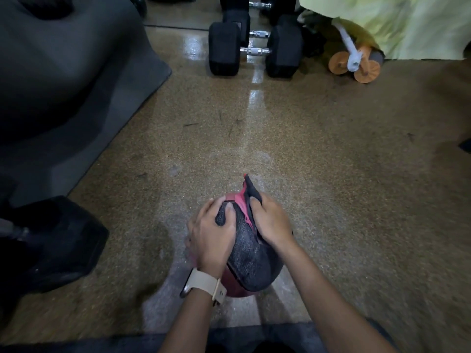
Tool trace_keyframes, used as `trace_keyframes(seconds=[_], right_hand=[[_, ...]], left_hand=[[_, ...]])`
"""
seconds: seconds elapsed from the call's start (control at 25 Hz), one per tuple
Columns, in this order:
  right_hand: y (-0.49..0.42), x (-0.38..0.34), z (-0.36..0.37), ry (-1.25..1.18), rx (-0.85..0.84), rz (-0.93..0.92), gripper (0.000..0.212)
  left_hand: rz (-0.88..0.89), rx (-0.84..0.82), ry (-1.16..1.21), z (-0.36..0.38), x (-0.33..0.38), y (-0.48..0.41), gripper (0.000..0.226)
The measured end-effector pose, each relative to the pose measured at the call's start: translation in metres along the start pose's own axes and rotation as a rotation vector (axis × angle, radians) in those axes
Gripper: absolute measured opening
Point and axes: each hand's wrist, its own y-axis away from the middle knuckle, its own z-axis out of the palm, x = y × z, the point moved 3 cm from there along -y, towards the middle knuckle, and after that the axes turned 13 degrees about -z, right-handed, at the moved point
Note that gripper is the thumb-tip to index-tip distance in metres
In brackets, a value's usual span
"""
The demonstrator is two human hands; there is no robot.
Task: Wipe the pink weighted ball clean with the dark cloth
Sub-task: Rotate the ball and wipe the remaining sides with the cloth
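Wide open floor (331,174) ahead of and right of the pink ball (233,290). Blocked far ahead, well apart from the ball, by black dumbbells (224,47), with an orange wheeled roller (367,70) and yellow-green fabric (407,26) to their right. Hemmed in on the left by a dark mat (84,115) and, nearer, a black weight (56,245); only a strip of bare floor between that weight and the ball

Ball (235,289) on floor (331,174), under cloth (248,256)
The cloth is held atop by left hand (212,233) and right hand (270,222); dumbbells (254,49) are placed well behind, a mat (76,98) to the left.
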Motion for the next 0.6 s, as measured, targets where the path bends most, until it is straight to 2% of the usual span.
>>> trace_keyframes(seconds=[0.08,0.16,0.28,0.4,0.48,0.52,0.6], right_hand=[[0.006,-0.008,0.005,0.087,0.053,-0.03,0.037],[0.053,-0.023,0.017,0.188,0.12,-0.172,0.049],[0.076,-0.025,0.017,0.26,0.086,-0.287,0.055],[0.019,-0.011,0.003,0.159,-0.003,-0.126,0.045],[0.002,-0.011,0.0,0.112,0.021,-0.027,0.046],[0.012,-0.015,0.004,0.153,0.048,-0.043,0.053],[0.056,-0.028,0.018,0.246,0.082,-0.191,0.059]], left_hand=[[-0.034,0.014,-0.006,0.0,0.002,-0.001,0.061],[-0.064,0.002,0.013,-0.001,0.002,-0.006,0.062],[-0.051,-0.014,0.038,-0.004,0.002,-0.005,0.065],[-0.056,-0.015,-0.019,-0.004,0.006,0.001,0.06],[-0.094,-0.011,-0.011,-0.002,0.008,0.002,0.06],[-0.1,-0.005,0.003,-0.002,0.009,0.0,0.061],[-0.086,0.002,0.037,-0.002,0.007,-0.004,0.056]])
